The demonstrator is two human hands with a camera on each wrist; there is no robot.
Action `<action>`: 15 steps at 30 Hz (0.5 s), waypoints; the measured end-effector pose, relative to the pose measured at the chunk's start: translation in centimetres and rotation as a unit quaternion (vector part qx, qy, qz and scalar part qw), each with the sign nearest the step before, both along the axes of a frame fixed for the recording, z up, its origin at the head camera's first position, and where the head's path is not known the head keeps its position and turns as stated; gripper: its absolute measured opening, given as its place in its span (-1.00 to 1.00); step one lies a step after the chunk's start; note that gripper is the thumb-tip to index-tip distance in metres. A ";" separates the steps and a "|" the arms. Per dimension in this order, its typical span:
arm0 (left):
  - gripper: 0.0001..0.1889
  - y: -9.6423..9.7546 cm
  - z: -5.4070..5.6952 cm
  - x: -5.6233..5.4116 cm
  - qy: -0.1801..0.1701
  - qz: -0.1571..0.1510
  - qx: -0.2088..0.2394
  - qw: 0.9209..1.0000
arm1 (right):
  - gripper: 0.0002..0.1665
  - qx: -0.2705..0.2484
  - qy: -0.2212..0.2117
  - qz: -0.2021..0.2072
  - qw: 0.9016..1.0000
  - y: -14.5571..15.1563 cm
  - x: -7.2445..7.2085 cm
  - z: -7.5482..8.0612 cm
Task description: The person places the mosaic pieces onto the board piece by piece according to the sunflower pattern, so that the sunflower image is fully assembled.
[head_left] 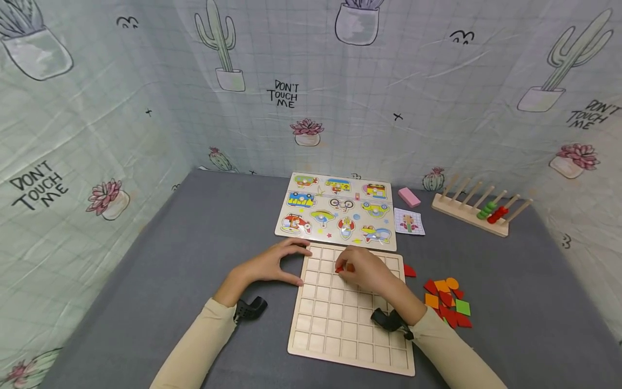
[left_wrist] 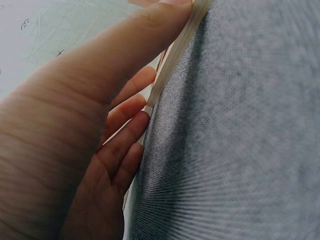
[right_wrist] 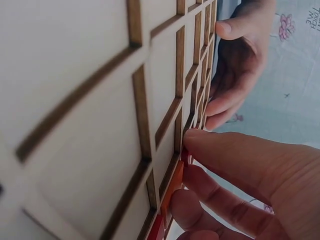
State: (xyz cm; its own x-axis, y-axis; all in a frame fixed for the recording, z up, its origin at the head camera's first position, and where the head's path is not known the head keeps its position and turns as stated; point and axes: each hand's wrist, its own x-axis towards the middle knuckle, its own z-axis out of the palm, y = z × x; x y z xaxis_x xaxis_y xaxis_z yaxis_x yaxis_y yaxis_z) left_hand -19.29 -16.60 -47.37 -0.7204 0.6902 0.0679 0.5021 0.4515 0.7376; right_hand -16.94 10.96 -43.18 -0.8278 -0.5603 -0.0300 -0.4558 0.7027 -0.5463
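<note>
A wooden grid board [head_left: 320, 309] lies on the grey table. My left hand [head_left: 270, 266] rests at its upper left edge, thumb and fingers spread; in the left wrist view the thumb [left_wrist: 145, 30] lies along the board's edge. My right hand [head_left: 368, 271] is over the upper rows, pinching a small red piece [right_wrist: 185, 156] between thumb and fingertips, right at a grid square. Next to it an orange piece [right_wrist: 173, 189] sits in the grid, with another red piece [right_wrist: 157, 228] beyond. The fingers partly hide the pinched piece's shape.
Right of the board lies a pile of red, orange and green pieces [head_left: 446, 299], with a lone red piece [head_left: 410, 270] near the edge. Behind are a vehicle puzzle [head_left: 316, 229], a pattern card [head_left: 418, 214], a pink block [head_left: 409, 197] and a peg stand [head_left: 466, 216] with beads.
</note>
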 end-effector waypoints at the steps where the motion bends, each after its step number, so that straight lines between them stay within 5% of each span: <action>1: -0.29 0.0 0.0 0.0 -0.002 0.001 0.000 1.000 | -0.91 0.001 0.001 0.000 1.000 0.0 0.0 0.0; 15: -0.29 0.0 0.0 0.0 0.026 -0.010 0.015 1.000 | -0.92 -0.011 0.012 0.009 1.000 0.4 0.2 0.2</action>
State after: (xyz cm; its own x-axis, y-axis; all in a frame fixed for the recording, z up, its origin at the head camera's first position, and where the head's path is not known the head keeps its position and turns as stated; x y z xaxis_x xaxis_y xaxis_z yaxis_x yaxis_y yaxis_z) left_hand -19.27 -16.60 -47.37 -0.7013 0.7019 0.1247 0.5484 0.4194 0.7234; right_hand -16.75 11.31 -43.00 -0.8180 -0.5752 0.0018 -0.4810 0.6823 -0.5506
